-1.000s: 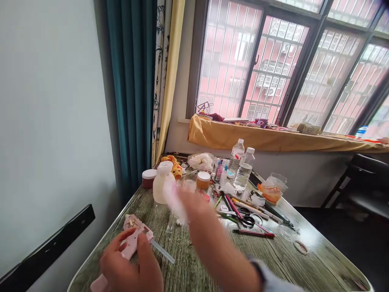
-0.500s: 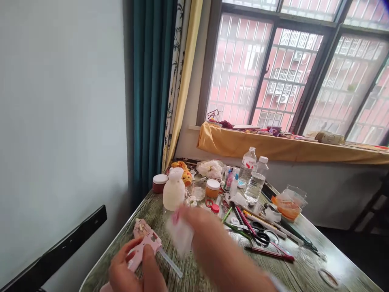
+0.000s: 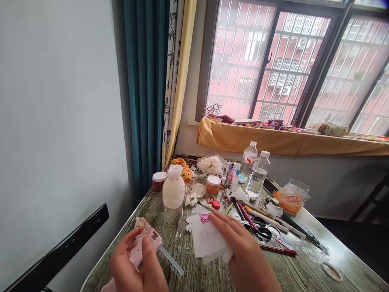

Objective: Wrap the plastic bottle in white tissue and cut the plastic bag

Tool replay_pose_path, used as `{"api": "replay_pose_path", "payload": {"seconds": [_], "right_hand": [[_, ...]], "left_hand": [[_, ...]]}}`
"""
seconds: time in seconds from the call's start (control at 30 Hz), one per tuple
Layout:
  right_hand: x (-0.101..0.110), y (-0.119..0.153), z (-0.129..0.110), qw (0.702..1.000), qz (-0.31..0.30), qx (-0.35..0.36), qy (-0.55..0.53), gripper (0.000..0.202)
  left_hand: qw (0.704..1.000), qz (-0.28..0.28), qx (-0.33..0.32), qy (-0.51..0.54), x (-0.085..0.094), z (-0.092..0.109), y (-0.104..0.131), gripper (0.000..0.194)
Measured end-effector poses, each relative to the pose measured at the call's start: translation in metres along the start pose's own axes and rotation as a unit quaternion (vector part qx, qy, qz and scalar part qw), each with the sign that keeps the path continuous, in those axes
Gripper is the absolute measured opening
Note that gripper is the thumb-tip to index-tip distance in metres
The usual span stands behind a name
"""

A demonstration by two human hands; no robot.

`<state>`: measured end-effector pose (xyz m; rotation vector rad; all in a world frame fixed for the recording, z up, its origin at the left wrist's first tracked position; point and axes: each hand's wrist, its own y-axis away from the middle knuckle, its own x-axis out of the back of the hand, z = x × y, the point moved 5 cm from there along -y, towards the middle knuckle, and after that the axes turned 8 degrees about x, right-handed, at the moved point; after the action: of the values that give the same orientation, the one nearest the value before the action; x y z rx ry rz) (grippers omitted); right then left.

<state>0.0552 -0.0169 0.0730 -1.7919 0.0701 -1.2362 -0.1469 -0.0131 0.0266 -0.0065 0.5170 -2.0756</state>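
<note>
My right hand (image 3: 238,239) grips a folded white tissue (image 3: 209,241) by its right side, with the fingers stretched along its top edge. A pink looped mark shows near the tissue's upper edge. At the lower left, my left hand (image 3: 133,263) is half curled over a pink glue gun (image 3: 156,239), its thumb and forefinger apart with the gun visible between them. A clear glue stick (image 3: 172,260) sticks out of the gun toward the right. Beyond the hands stands a cream, textured vase-shaped piece (image 3: 174,188) on a clear base.
Black-handled scissors (image 3: 263,232), pens and a red cap (image 3: 216,204) lie right of the tissue. Farther back are lidded jars (image 3: 213,184), water bottles (image 3: 257,176) and an orange bowl (image 3: 290,201). A roll of tape (image 3: 332,271) lies near the table's right edge.
My right hand has moved right with the tissue, away from the vase-shaped piece, and its blur is gone. My left hand and the glue gun stay nearly in place.
</note>
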Motion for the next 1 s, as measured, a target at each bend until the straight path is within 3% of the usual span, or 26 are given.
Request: {"api": "replay_pose_path", "payload": {"seconds": [0.1,0.17,0.27,0.33,0.47,0.57,1.0], "right_hand": [[0.023,0.035,0.041,0.995,0.067,-0.049,0.049,0.059],[0.027,0.061,0.069,0.989,0.085,-0.089,0.077,0.061],[0.020,0.090,0.097,0.986,0.077,-0.101,0.106,0.062],[0.011,0.100,0.105,0.988,0.056,-0.099,0.105,0.061],[-0.001,0.106,0.110,0.990,0.025,-0.104,0.091,0.062],[-0.005,0.108,0.111,0.991,0.019,-0.102,0.083,0.062],[0.004,0.098,0.098,0.992,0.035,-0.113,0.051,0.059]], "left_hand": [[0.999,-0.025,-0.011,-0.044,-0.002,0.019,-0.012,0.046],[0.993,-0.064,-0.046,-0.092,-0.009,0.034,-0.023,0.061],[0.975,-0.114,-0.105,-0.160,-0.026,0.052,-0.040,0.087],[0.957,-0.152,-0.122,-0.213,-0.044,0.056,-0.049,0.089],[0.943,-0.227,-0.084,-0.228,-0.078,0.042,-0.059,0.083],[0.945,-0.261,-0.033,-0.192,-0.091,0.027,-0.061,0.075],[0.947,-0.282,-0.009,-0.154,-0.095,0.013,-0.062,0.059]]}}
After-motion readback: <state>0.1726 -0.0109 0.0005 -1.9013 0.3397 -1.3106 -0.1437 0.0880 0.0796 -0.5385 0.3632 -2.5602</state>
